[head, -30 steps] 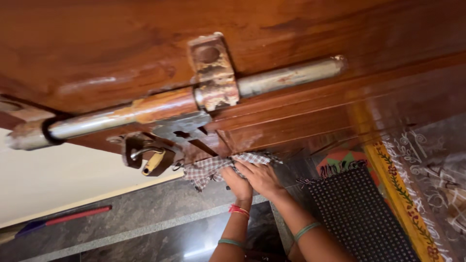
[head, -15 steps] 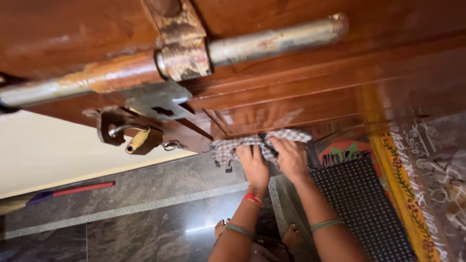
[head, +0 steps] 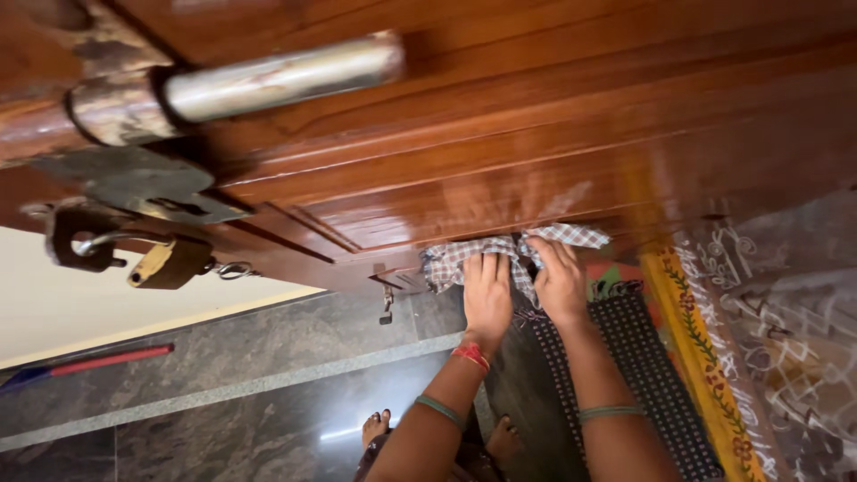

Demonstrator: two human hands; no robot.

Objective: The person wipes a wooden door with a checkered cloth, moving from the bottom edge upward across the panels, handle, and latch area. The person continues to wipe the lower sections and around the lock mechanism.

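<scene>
I look steeply down a glossy brown wooden door (head: 500, 134). Both my hands press a checked cloth (head: 446, 257) against the door's lower panel. My left hand (head: 486, 295) lies flat on the cloth's middle, red thread and a green bangle on that wrist. My right hand (head: 560, 278) holds the cloth's right part, fingers spread over it. A heavy metal sliding bolt (head: 277, 76) crosses the door at top left, with a brass padlock (head: 165, 263) hanging from a hasp beneath it.
A dark dotted doormat (head: 643, 357) lies below my right arm beside a yellow painted floral threshold strip (head: 701, 357). Dark polished stone floor (head: 223, 428) spreads at lower left, where a red and blue stick (head: 98, 361) lies near a cream wall. My bare feet (head: 375, 427) show below.
My hands and the cloth have slid rightward along the door's lower panel. The view has shifted, so the bolt and padlock now sit further left in the frame.
</scene>
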